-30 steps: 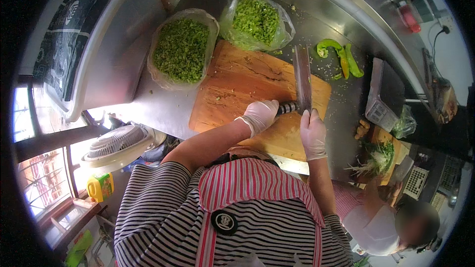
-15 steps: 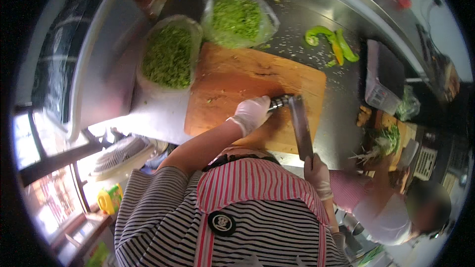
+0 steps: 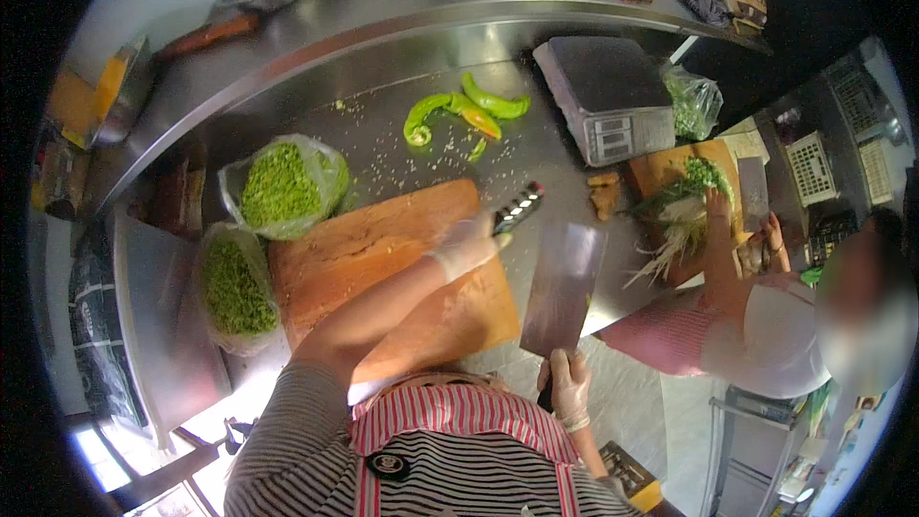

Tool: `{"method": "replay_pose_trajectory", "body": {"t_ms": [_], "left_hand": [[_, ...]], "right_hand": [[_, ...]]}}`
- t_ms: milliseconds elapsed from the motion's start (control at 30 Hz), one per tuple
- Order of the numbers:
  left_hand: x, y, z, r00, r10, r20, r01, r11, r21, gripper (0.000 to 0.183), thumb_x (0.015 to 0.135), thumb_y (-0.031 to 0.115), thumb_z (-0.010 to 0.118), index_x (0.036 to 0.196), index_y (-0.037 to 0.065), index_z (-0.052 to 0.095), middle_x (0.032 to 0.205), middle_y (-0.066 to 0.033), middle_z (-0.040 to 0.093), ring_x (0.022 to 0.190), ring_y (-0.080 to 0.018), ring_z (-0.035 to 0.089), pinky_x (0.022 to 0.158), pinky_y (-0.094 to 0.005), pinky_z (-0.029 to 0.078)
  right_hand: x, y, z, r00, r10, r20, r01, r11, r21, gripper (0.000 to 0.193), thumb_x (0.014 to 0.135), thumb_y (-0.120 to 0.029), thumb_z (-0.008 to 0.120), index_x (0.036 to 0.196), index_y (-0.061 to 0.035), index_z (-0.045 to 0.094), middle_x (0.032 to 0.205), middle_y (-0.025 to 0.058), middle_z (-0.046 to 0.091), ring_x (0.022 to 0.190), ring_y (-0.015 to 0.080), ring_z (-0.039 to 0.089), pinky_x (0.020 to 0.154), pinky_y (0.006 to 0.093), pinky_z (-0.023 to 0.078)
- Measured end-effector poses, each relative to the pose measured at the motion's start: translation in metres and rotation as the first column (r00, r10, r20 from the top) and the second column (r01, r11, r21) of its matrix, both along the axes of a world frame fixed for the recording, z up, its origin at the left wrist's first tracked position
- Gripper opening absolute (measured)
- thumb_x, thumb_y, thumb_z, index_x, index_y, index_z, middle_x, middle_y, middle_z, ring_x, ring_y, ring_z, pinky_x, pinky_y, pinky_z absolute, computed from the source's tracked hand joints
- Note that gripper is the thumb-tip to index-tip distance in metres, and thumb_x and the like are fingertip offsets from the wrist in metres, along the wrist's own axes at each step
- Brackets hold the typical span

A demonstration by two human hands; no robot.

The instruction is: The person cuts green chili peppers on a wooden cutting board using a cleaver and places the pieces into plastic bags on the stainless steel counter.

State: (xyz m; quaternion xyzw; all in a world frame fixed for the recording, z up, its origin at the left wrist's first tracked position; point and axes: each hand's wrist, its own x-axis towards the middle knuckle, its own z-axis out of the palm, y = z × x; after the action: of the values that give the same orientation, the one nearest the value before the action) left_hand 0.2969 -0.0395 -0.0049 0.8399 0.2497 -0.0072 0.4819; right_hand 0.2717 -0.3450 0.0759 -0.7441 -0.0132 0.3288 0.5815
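Observation:
My right hand (image 3: 567,385), in a clear glove, is closed round the dark handle of a cleaver (image 3: 563,289). Its broad blade points away from me, just off the board's right side. My left hand (image 3: 471,241), gloved too and slightly blurred, grips a short black tool (image 3: 521,208) with a row of shiny patches; its exact kind is unclear. That hand is over the right part of a wooden cutting board (image 3: 383,239). The tool and the blade are apart.
Bags of chopped greens (image 3: 237,292) and lighter green pieces (image 3: 280,187) stand left of the board. Green peppers (image 3: 493,103) lie beyond it, near a scale (image 3: 613,101). At right, a co-worker's hand (image 3: 716,203) touches scallions (image 3: 675,230) on another board.
The view has swung to the right. The tool in my left hand and the cleaver's blade, touching or nearly so before, are now apart. The blade now shows its broad face.

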Motion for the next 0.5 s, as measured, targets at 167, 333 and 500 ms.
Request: {"method": "replay_pose_trajectory", "body": {"t_ms": [167, 333, 500], "left_hand": [[0.170, -0.053, -0.078, 0.988, -0.059, 0.140, 0.067, 0.997, -0.050, 0.040, 0.087, 0.030, 0.063, 0.114, 0.004, 0.052, 0.095, -0.0212, 0.066, 0.090, -0.0360, 0.066, 0.077, -0.0501, 0.049], [0.224, -0.067, -0.092, 0.996, -0.093, 0.004, 0.093, 0.990, -0.107, 0.040, 0.088, 0.034, 0.064, 0.113, 0.003, 0.056, 0.103, -0.0245, 0.066, 0.097, -0.0424, 0.065, 0.085, -0.0508, 0.050], [0.214, -0.016, -0.048, 0.934, -0.243, 0.262, 0.145, 0.927, 0.345, 0.041, 0.090, 0.029, 0.059, 0.119, -0.001, 0.056, 0.123, -0.0248, 0.058, 0.111, -0.0396, 0.057, 0.092, -0.0465, 0.048]], "right_hand": [[0.011, -0.024, -0.025, 0.985, -0.171, 0.026, 0.171, 0.985, 0.010, 0.022, 0.097, -0.017, 0.054, 0.078, -0.0044, 0.052, 0.057, 0.0042, 0.049, 0.046, 0.0122, 0.045, 0.043, 0.0282, 0.035], [0.030, -0.021, -0.046, 0.976, -0.210, 0.062, 0.212, 0.977, -0.029, 0.022, 0.096, -0.017, 0.051, 0.077, -0.0065, 0.049, 0.052, 0.0036, 0.045, 0.042, 0.0119, 0.043, 0.041, 0.0279, 0.034], [0.052, 0.005, -0.048, 0.962, -0.274, -0.014, 0.274, 0.962, -0.018, 0.019, 0.097, -0.015, 0.051, 0.080, -0.0068, 0.050, 0.052, 0.0033, 0.047, 0.043, 0.0120, 0.043, 0.041, 0.0278, 0.034]]}}
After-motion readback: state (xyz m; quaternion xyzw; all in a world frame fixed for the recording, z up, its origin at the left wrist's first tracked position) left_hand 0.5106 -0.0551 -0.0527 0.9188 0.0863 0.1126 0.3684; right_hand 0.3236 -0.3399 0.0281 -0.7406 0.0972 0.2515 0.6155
